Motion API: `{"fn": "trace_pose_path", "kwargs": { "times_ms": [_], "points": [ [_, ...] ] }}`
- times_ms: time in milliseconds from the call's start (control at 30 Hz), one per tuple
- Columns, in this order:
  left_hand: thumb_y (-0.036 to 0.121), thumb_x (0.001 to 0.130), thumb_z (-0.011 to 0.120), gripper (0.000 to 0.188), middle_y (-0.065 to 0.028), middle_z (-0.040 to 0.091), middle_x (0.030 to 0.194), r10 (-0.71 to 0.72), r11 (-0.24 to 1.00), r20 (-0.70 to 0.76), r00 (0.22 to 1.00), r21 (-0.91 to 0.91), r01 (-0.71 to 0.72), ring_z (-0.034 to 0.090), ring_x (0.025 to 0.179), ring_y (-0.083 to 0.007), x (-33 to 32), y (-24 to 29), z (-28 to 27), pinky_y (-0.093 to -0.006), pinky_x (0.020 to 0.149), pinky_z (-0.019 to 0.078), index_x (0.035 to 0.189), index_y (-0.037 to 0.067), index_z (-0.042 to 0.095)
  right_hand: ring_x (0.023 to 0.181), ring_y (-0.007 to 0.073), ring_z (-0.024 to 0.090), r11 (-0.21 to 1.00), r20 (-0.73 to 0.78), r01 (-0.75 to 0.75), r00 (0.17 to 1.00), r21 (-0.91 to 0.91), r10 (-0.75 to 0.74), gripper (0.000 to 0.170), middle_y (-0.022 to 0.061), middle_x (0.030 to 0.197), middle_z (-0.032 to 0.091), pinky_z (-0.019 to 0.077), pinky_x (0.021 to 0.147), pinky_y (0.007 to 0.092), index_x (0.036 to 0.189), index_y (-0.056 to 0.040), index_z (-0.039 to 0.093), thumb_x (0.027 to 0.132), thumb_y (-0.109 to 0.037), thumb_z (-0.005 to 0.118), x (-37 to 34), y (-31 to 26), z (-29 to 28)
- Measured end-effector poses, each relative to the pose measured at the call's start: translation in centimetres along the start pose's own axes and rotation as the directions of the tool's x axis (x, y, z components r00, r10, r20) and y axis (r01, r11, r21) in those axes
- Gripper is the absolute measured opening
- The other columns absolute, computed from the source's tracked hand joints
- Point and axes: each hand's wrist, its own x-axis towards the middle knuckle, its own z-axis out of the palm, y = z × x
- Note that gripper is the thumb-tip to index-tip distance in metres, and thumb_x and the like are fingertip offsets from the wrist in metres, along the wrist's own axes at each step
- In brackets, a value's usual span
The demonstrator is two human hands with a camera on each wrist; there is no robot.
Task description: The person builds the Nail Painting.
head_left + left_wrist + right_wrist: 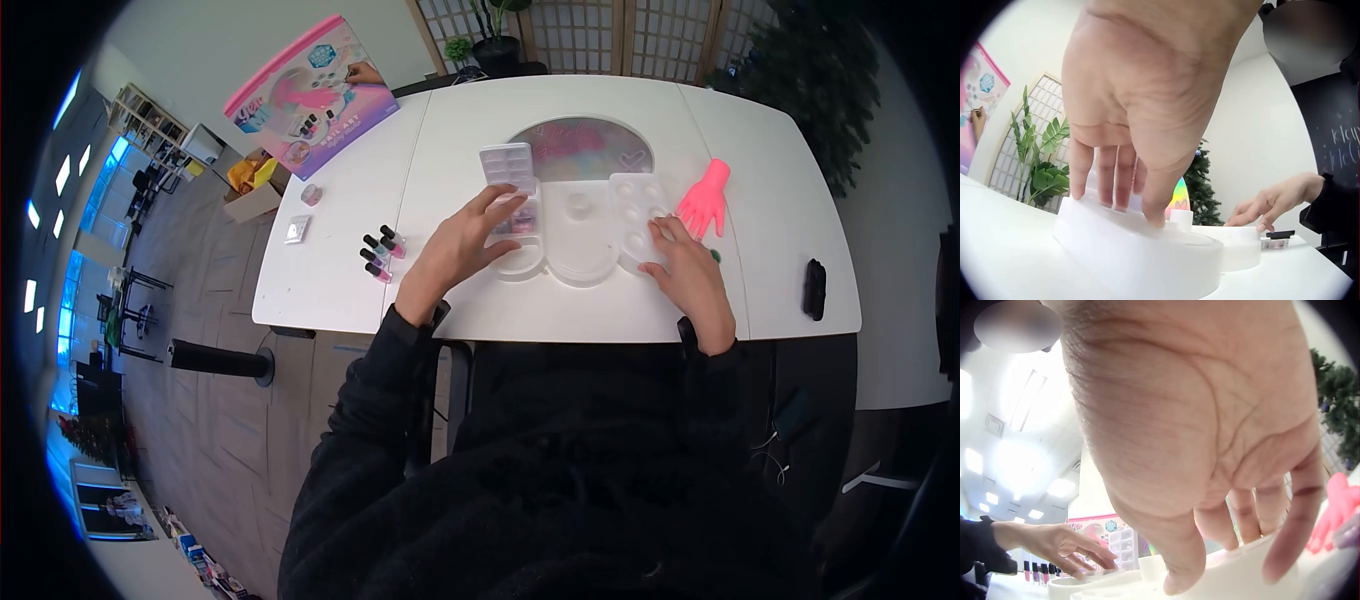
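A white nail-art station (580,262) stands on the table, with a mirror (585,150) at its back and a short round post (577,206) in the middle. My left hand (462,240) reaches down over its left section, fingers at a compartment of small items (522,218) and thumb above the front oval well (518,262). Behind those fingers a clear compartmented lid (507,165) stands raised. My right hand (692,278) rests on the right tray (632,215), which has round wells, its thumb near the tray's front edge and its fingers spread over the right side.
A pink model hand (707,198) lies right of the station, and a black case (815,290) farther right. Several nail polish bottles (378,268), a small round tub (311,194) and a silvery packet (297,229) lie at left. The product box (315,100) stands at the back left.
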Motion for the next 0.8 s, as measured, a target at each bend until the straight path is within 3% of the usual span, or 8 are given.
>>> {"fn": "trace_pose_path", "kwargs": {
  "times_ms": [100, 133, 300, 400, 433, 500, 633, 800],
  "points": [
    [0.014, 0.088, 0.078, 0.050, -0.0087, 0.060, 0.141, -0.009, 0.997, -0.086, 0.996, 0.073, 0.016, 0.067, 0.115, -0.0353, -0.7, 0.4, -2.4, -0.0441, 0.093, 0.0577, 0.136, 0.011, 0.065, 0.109, 0.0362, 0.068, 1.000, 0.019, -0.025, 1.000, 0.002, 0.024, 0.058, 0.0095, 0.145, 0.056, 0.0563, 0.090, 0.0437, 0.136, 0.0001, 0.062, 0.086, -0.021, 0.080, 0.0, -0.5, -0.5],
    [0.013, 0.088, 0.079, 0.051, -0.0090, 0.060, 0.142, -0.087, 0.993, -0.081, 0.993, 0.074, 0.093, 0.063, 0.124, -0.0349, -1.3, 0.1, -3.4, -0.0427, 0.099, 0.0556, 0.137, 0.013, 0.065, 0.109, 0.0362, 0.068, 1.000, 0.021, -0.022, 1.000, 0.001, 0.021, 0.058, 0.0095, 0.145, 0.056, 0.0563, 0.090, 0.0437, 0.136, 0.0001, 0.062, 0.086, -0.021, 0.080, 0.0, -0.4, -0.5],
    [0.007, 0.088, 0.077, 0.029, -0.0089, 0.072, 0.116, -0.337, 0.932, -0.334, 0.880, 0.017, 0.363, 0.072, 0.101, -0.0310, -5.1, -3.3, -7.7, -0.0390, 0.084, 0.0582, 0.117, 0.007, 0.074, 0.112, 0.0332, 0.068, 1.000, 0.032, -0.016, 0.999, 0.021, 0.016, 0.058, 0.0089, 0.144, 0.056, 0.0550, 0.091, 0.0438, 0.137, 0.0000, 0.062, 0.086, -0.021, 0.080, 0.1, -0.2, -0.3],
    [0.007, 0.084, 0.080, 0.024, -0.0138, 0.076, 0.103, -0.362, 0.850, -0.427, 0.829, 0.214, 0.481, 0.075, 0.083, -0.0299, -9.0, -8.7, -8.1, -0.0390, 0.074, 0.0587, 0.107, 0.002, 0.076, 0.113, 0.0326, 0.067, 1.000, 0.026, -0.011, 1.000, 0.023, 0.011, 0.058, 0.0090, 0.144, 0.056, 0.0546, 0.092, 0.0441, 0.137, -0.0002, 0.062, 0.086, -0.021, 0.080, 0.0, -0.2, -0.4],
    [0.007, 0.084, 0.080, 0.024, -0.0138, 0.076, 0.103, -0.360, 0.850, -0.429, 0.829, 0.216, 0.481, 0.075, 0.083, -0.0299, -9.5, -9.0, -8.3, -0.0390, 0.074, 0.0587, 0.107, 0.002, 0.076, 0.113, 0.0326, 0.067, 1.000, 0.024, -0.010, 1.000, 0.025, 0.010, 0.058, 0.0090, 0.144, 0.056, 0.0546, 0.092, 0.0441, 0.137, -0.0002, 0.062, 0.086, -0.021, 0.080, 0.0, -0.3, -0.4],
    [0.011, 0.081, 0.084, 0.024, -0.0165, 0.077, 0.097, -0.587, 0.716, -0.356, 0.727, 0.191, 0.671, 0.075, 0.078, -0.0315, -10.7, -9.4, -8.2, -0.0393, 0.072, 0.0584, 0.101, 0.001, 0.077, 0.113, 0.0325, 0.067, 0.999, 0.028, -0.021, 0.999, 0.032, 0.020, 0.058, 0.0094, 0.144, 0.056, 0.0543, 0.093, 0.0450, 0.137, -0.0001, 0.062, 0.087, -0.021, 0.080, 0.0, -0.4, -0.5],
    [0.012, 0.077, 0.086, 0.020, -0.0178, 0.076, 0.085, -0.682, 0.636, -0.320, 0.658, 0.184, 0.749, 0.075, 0.077, -0.0346, -10.8, -8.7, -7.9, -0.0398, 0.071, 0.0582, 0.090, -0.001, 0.078, 0.113, 0.0325, 0.067, 0.999, 0.040, -0.029, 0.999, 0.037, 0.027, 0.058, 0.0099, 0.144, 0.056, 0.0540, 0.093, 0.0452, 0.137, 0.0000, 0.062, 0.086, -0.022, 0.080, 0.1, -0.4, -0.6],
    [0.008, 0.078, 0.083, 0.015, -0.0186, 0.076, 0.084, -0.616, 0.681, -0.386, 0.686, 0.176, 0.711, 0.075, 0.077, -0.0361, -11.0, -9.8, -7.0, -0.0400, 0.072, 0.0590, 0.089, -0.002, 0.078, 0.114, 0.0328, 0.067, 0.999, 0.017, -0.021, 1.000, 0.034, 0.020, 0.058, 0.0109, 0.143, 0.057, 0.0538, 0.092, 0.0448, 0.136, 0.0002, 0.063, 0.086, -0.022, 0.080, 0.0, -0.3, -0.4]
  ]
}}
